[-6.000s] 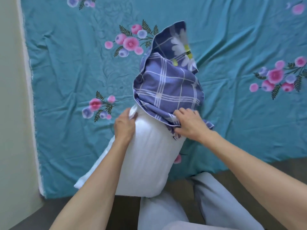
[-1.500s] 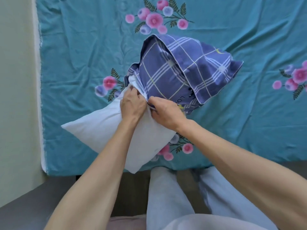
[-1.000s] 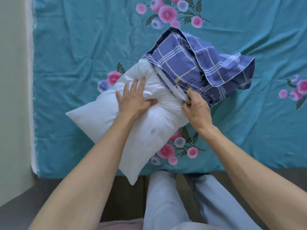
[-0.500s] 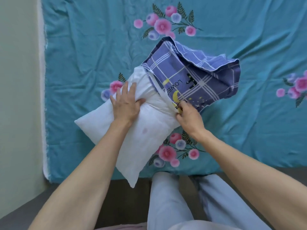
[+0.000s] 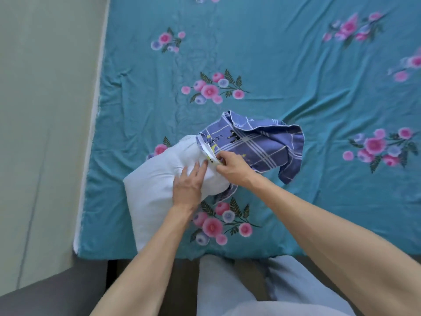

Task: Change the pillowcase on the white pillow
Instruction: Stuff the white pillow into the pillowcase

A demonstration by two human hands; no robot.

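The white pillow point(image 5: 157, 185) lies slanted on the bed near its front left corner. A blue checked pillowcase point(image 5: 257, 144) covers only its far end; the rest of the case lies crumpled and loose to the right. My left hand point(image 5: 189, 183) presses flat on the pillow just below the case's opening, fingers straight. My right hand point(image 5: 230, 166) pinches the white-hemmed edge of the pillowcase opening beside the left fingertips. Most of the pillow is bare.
A teal sheet with pink flowers point(image 5: 273, 65) covers the bed. A pale wall point(image 5: 45, 110) runs along the bed's left side. My legs in light blue trousers point(image 5: 239, 288) stand against the bed's front edge over a dark floor point(image 5: 57, 293).
My left hand has slid right along the pillow toward the case's opening. My right hand has kept its pinch on the hem. The view has risen, showing more of the bed.
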